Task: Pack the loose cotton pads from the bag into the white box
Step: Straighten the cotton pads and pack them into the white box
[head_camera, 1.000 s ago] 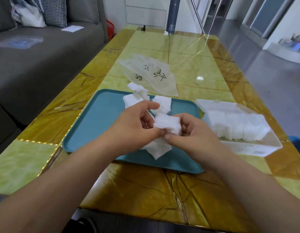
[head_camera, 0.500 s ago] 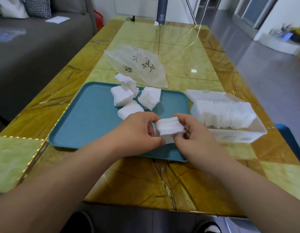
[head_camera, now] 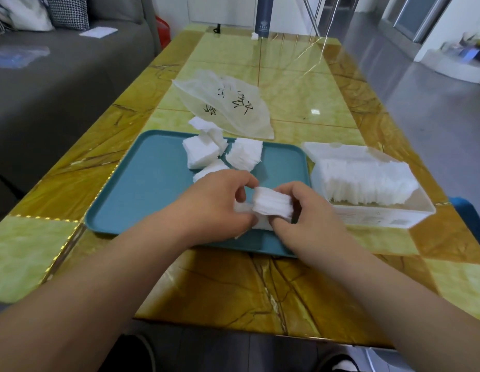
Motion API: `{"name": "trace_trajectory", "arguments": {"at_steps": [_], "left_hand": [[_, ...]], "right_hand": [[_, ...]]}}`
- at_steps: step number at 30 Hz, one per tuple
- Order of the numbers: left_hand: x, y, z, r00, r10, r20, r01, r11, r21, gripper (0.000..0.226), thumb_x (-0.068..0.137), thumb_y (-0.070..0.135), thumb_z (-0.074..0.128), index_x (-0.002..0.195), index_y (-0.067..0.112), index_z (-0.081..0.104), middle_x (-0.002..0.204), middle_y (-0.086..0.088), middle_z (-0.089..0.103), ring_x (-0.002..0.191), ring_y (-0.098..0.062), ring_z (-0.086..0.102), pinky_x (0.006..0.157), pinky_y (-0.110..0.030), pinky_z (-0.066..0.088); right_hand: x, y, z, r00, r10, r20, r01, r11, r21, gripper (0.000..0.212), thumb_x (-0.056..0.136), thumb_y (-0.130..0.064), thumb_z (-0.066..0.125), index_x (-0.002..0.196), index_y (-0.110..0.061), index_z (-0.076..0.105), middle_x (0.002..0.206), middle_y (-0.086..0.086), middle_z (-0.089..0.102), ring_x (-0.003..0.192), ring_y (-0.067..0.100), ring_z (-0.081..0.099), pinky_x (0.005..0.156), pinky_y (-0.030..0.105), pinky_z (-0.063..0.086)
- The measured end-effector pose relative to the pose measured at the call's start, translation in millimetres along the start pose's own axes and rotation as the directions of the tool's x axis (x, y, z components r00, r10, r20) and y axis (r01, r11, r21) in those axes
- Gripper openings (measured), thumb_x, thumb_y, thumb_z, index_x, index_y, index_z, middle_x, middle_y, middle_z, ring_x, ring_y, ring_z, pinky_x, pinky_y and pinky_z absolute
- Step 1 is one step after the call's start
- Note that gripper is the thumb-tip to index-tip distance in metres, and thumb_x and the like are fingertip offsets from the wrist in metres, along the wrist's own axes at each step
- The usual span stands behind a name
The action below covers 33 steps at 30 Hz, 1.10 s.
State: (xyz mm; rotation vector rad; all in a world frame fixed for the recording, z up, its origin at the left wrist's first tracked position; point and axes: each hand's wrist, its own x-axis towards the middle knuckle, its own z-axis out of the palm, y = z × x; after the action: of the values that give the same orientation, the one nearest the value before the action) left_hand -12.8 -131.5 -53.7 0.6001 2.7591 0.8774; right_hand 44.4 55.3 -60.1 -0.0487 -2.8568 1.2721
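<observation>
Together, left hand (head_camera: 217, 208) and right hand (head_camera: 308, 218) pinch one cotton-pad stack (head_camera: 272, 204) above the tray (head_camera: 142, 189); forearms converge.

Left hand (head_camera: 220, 208), right hand (head_camera: 311, 218); both curled

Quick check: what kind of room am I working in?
Probably a home living room: a grey sofa with a houndstooth cushion sits left of the glossy yellow marble-pattern table.

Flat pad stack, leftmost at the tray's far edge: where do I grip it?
Take the flat stack probably from its open left side: thumb on the broad top, fingers beneath, clamping the layers together. Its right, near and far sides are crowded by other pads.
</observation>
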Motion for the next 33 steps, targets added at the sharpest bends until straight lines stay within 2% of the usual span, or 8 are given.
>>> {"name": "trace_trajectory", "arguments": {"at_steps": [3,5,10,15,19,26,29,33], "left_hand": [[-2,-10,-8,0.999,-0.033,0.011,0.031,0.990,0.138,0.064,0.079,0.045,0.077,0.139,0.036,0.056,0.127,0.014,0.055,0.115,-0.007,0.057,0.099,-0.029,0.046],[-3,-13,-8,0.998,-0.057,0.040,0.051,0.988,0.148,0.059,0.082,0.038,0.074,0.139,0.034,0.057,0.133,0.012,0.056,0.123,-0.011,0.056,0.101,-0.026,0.044],[-2,-11,-9,0.996,-0.078,0.034,0.073,0.990,0.116,0.049,0.081,0.025,0.063,0.128,0.037,0.061,0.098,0.018,0.051,0.092,-0.008,0.055,0.079,-0.024,0.042],[-2,-5,-16,0.999,-0.042,-0.021,0.046,0.951,0.306,0.032,0.084,0.044,0.063,0.116,0.039,0.066,0.113,0.016,0.051,0.104,-0.013,0.054,0.085,-0.032,0.049],[-1,-7,-15,0.994,-0.071,0.086,0.028,0.906,0.423,0.037,0.082,0.057,0.068,0.113,0.037,0.062,0.116,0.008,0.052,0.114,-0.019,0.048,0.096,-0.040,0.049],[1,-6,-15,1.000,-0.013,0.028,0.004,0.946,0.324,0.013,0.086,0.041,0.069,0.088,0.031,0.061,0.093,0.014,0.055,0.103,-0.016,0.047,0.089,-0.034,0.039],[-1,-5,-20,0.992,0.008,-0.125,-0.001,0.999,0.053,0.009,0.081,0.038,0.068,0.085,0.031,0.064,0.085,0.012,0.065,0.090,-0.011,0.061,0.077,-0.030,0.046],[-3,-7,-25,0.983,-0.030,-0.180,-0.015,0.970,-0.243,0.032,0.088,0.019,0.071,0.113,0.039,0.066,0.092,0.016,0.065,0.084,0.000,0.063,0.068,-0.007,0.044]], "right_hand": [[3,-2,-1,0.995,0.048,-0.085,-0.041,0.995,0.090,0.025,0.086,-0.014,0.071,0.105,-0.025,0.060,0.091,-0.007,0.065,0.074,0.000,0.060,0.062,0.008,0.044],[6,-4,-2,0.988,0.088,-0.124,-0.071,0.988,0.137,0.025,0.088,-0.015,0.070,0.108,-0.023,0.058,0.090,-0.007,0.064,0.070,0.000,0.058,0.057,0.007,0.043],[7,-8,0,0.982,0.128,-0.140,-0.104,0.979,0.173,0.026,0.091,-0.015,0.069,0.110,-0.024,0.054,0.091,-0.009,0.062,0.074,0.004,0.057,0.057,0.007,0.042],[8,-8,1,0.983,0.140,-0.122,-0.116,0.975,0.187,0.027,0.091,-0.015,0.068,0.112,-0.025,0.055,0.093,-0.010,0.063,0.075,0.003,0.057,0.058,0.006,0.043],[8,-7,0,0.985,0.136,-0.106,-0.115,0.976,0.185,0.025,0.091,-0.015,0.068,0.111,-0.024,0.056,0.093,-0.009,0.062,0.076,0.003,0.057,0.057,0.005,0.042],[8,-6,-2,0.984,0.146,-0.097,-0.123,0.970,0.208,0.025,0.089,-0.018,0.071,0.108,-0.027,0.057,0.095,-0.008,0.066,0.079,0.006,0.061,0.058,0.008,0.044],[8,-6,-2,0.982,0.161,-0.099,-0.133,0.962,0.239,0.024,0.089,-0.017,0.072,0.106,-0.026,0.058,0.095,-0.006,0.067,0.077,0.006,0.061,0.058,0.008,0.045],[9,-6,-3,0.980,0.175,-0.090,-0.145,0.951,0.272,0.022,0.088,-0.017,0.072,0.104,-0.026,0.059,0.095,0.000,0.069,0.073,0.008,0.060,0.055,0.011,0.044]]}}
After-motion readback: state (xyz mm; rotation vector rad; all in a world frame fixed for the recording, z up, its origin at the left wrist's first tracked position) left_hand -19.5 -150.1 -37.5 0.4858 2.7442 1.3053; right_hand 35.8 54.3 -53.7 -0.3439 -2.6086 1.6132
